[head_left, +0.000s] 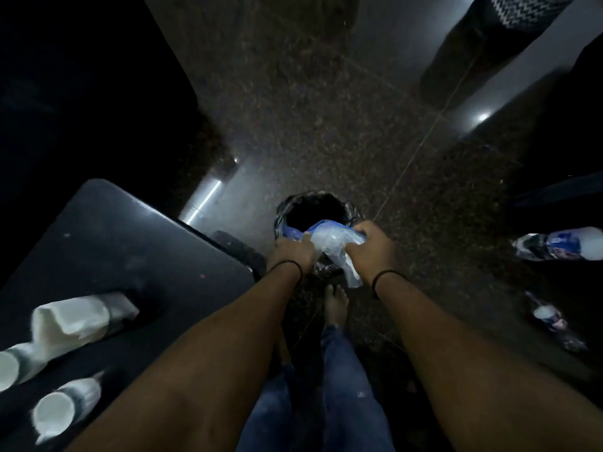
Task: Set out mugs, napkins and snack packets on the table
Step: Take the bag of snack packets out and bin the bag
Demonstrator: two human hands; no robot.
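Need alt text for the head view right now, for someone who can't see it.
Both hands, left hand and right hand, grip a crumpled clear and blue plastic wrapper over a lined bin on the dim floor. At left, white cups and a napkin pack lie on a dark table; bottles sit at right.

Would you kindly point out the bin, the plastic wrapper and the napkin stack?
bin (326, 195): head view, far rim of the black liner.
plastic wrapper (329, 239): head view, crumpled clear middle between both hands.
napkin stack (70, 318): head view, white top sheet on the table.
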